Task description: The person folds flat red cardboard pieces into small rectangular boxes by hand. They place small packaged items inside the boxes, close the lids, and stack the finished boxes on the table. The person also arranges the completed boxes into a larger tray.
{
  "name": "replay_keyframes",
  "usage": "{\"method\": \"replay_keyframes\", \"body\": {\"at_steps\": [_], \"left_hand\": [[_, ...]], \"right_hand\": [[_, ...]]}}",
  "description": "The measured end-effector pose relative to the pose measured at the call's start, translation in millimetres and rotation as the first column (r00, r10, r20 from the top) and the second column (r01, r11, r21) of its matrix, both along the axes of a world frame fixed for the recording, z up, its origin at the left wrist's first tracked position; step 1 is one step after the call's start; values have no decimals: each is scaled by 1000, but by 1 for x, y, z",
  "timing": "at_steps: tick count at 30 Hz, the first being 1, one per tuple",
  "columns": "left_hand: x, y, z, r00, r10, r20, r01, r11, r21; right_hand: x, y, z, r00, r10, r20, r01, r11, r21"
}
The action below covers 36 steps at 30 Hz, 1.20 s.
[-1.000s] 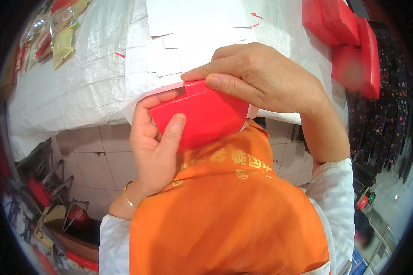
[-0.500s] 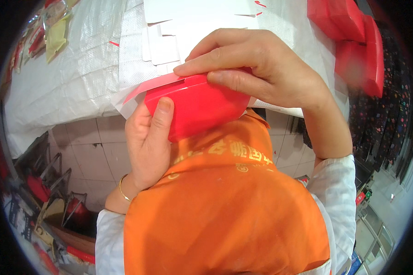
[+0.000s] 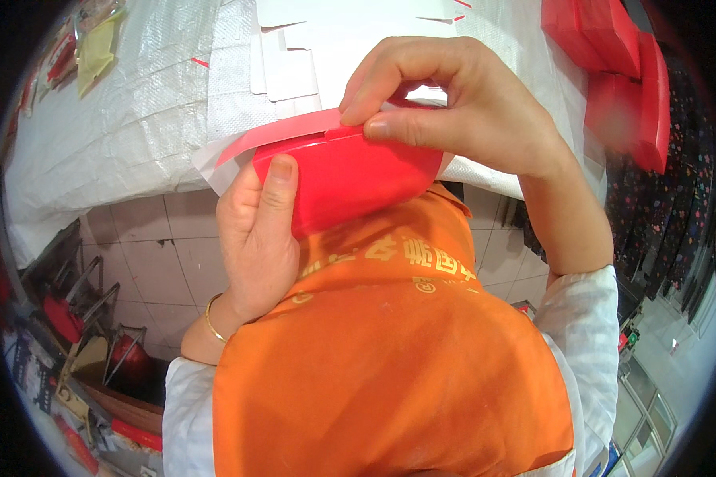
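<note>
Between my two hands, above the table's near edge, is a red folded cardboard box (image 3: 350,179). Its long top flap stands partly raised, and a small tab shows at the middle of the upper edge. My left hand (image 3: 261,226) grips the left end, thumb on the red face and fingers behind it. At the upper edge, my right hand (image 3: 453,107) pinches the tab side between thumb and fingertips. Just beyond the box, flat white card blanks (image 3: 290,75) lie stacked on the table.
White woven sheeting (image 3: 143,135) covers the table. Several red boxes (image 3: 612,48) stand at the far right, beside dark flowered cloth (image 3: 684,207). Packaged goods (image 3: 95,48) lie at the far left. Below are a tiled floor (image 3: 159,254) and folded metal-framed items (image 3: 95,302).
My right fingers have drawn in and curled from lying along the flap to pinching the box's upper edge. The box has turned and risen slightly; my left hand keeps its hold.
</note>
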<state>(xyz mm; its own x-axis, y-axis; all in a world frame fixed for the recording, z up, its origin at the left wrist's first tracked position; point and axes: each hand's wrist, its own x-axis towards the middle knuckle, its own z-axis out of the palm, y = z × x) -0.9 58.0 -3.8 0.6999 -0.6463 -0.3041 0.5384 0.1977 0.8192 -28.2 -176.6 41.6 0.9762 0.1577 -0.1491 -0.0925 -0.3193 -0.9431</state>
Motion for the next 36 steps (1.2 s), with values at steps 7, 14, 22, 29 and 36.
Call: {"method": "replay_keyframes", "body": {"at_steps": [7, 14, 22, 29, 36], "left_hand": [[-1, 2, -2, 998, -6, 62, 3, 998, 59], [-1, 0, -2, 999, 2, 44, -2, 1000, 14], [2, -1, -2, 996, -32, 86, 29, 999, 39], [5, -6, 4, 990, 0, 138, -10, 998, 70], [9, 4, -6, 992, -41, 118, 30, 995, 91]], "right_hand": [[1, -3, -4, 998, 9, -66, -9, 1000, 9], [1, -6, -8, 994, 41, 99, -36, 998, -54], [1, -9, -12, 976, 101, 191, -75, 988, -137], [2, -8, -5, 985, 115, 127, -111, 993, -34], [-6, -1, -4, 989, 112, 93, -113, 994, -3]]}}
